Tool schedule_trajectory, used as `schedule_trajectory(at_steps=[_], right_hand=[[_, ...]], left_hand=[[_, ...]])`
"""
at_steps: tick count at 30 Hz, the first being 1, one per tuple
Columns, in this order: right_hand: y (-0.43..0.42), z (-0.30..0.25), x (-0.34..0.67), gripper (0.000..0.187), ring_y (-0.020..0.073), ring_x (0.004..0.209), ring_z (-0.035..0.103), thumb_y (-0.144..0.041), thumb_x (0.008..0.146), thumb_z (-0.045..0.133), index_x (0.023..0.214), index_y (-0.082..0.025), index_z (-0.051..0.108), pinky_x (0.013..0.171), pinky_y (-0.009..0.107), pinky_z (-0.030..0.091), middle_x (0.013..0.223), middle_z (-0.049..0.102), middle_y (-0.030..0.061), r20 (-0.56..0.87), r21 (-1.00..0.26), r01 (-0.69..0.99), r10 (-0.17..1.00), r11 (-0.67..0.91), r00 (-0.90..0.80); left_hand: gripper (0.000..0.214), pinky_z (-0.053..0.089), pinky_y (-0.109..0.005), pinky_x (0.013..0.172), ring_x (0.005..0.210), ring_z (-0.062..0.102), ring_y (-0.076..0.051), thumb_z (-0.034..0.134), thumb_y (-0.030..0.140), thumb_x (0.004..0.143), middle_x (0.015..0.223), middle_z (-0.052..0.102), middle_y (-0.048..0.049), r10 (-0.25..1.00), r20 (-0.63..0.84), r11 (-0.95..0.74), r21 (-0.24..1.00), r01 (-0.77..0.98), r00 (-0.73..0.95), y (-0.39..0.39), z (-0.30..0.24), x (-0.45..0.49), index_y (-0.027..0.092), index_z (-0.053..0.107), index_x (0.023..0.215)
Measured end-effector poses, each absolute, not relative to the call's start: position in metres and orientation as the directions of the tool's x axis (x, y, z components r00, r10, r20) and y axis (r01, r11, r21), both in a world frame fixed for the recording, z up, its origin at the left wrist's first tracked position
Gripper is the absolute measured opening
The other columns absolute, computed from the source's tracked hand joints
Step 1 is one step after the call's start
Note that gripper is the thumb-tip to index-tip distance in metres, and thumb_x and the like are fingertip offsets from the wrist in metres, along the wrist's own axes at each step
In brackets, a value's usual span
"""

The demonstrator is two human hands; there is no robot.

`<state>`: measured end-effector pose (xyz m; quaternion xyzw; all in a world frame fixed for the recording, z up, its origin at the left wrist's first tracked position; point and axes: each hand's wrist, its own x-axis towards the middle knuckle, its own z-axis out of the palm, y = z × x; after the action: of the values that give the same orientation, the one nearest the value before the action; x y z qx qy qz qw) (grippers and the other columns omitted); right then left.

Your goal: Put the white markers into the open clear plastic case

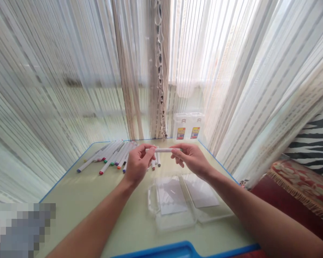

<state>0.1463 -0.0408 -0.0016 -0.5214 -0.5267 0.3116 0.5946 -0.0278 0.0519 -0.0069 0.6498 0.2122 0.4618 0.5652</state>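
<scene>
A slim white cylindrical marker [163,150] lies level in the air above the table, running sideways, with a hint of green at its right end. The left hand [139,160] is closed on its left end with thumb and fingers, and the right hand [191,157] pinches its right end; the hands are apart, the plain white barrel bare between them.

The pale green tabletop with blue edging [78,193] bears a loose pile of white markers with coloured ends [114,154] to the left, among them blue, red, green, purple and orange. Nearer the person, an open clear plastic case [174,223] lies flat, with white rectangular sheets [172,197] in its two halves. Two clear plastic boxes with yellow-and-red labels [188,122] stand at the back, before sheer white string curtains [70,64] lit from behind. At right are a zebra-striped fabric [312,139] and a red floral fringed cloth [301,184].

The left hand hides part of the pile and the right forearm covers part of the case. The label print is too small to read, and the lower left corner is pixelated.
</scene>
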Motion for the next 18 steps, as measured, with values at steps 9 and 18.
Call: schedule_trajectory(at_steps=[9, 18], right_hand=[[-0.046, -0.001, 0.140, 0.039, 0.0106, 0.053, 0.053, -0.050, 0.073, 0.077, 0.078, -0.012, 0.073, 0.045, 0.021, 0.038, 0.063, 0.064, 0.0026, 0.358, -0.893, 0.382, 0.888, 0.236, 0.288], [-0.050, 0.003, 0.140, 0.042, 0.0110, 0.056, 0.051, -0.053, 0.065, 0.082, 0.071, -0.013, 0.072, 0.048, 0.022, 0.036, 0.060, 0.061, 0.0011, 0.418, -0.864, 0.436, 0.843, 0.253, 0.339]], left_hand=[[0.023, 0.040, -0.022, 0.044, 0.044, 0.048, -0.008, 0.066, 0.034, 0.083, 0.063, 0.063, -0.0022, 0.741, 0.368, -0.290, 0.930, -0.228, 0.562, 0.036, -0.007, -0.024, 0.011, 0.068, 0.087], [0.028, 0.038, -0.022, 0.046, 0.053, 0.050, -0.011, 0.047, 0.039, 0.097, 0.064, 0.057, 0.0005, 0.683, 0.452, -0.411, 0.887, -0.209, 0.574, 0.018, -0.012, -0.021, 0.016, 0.063, 0.101]])
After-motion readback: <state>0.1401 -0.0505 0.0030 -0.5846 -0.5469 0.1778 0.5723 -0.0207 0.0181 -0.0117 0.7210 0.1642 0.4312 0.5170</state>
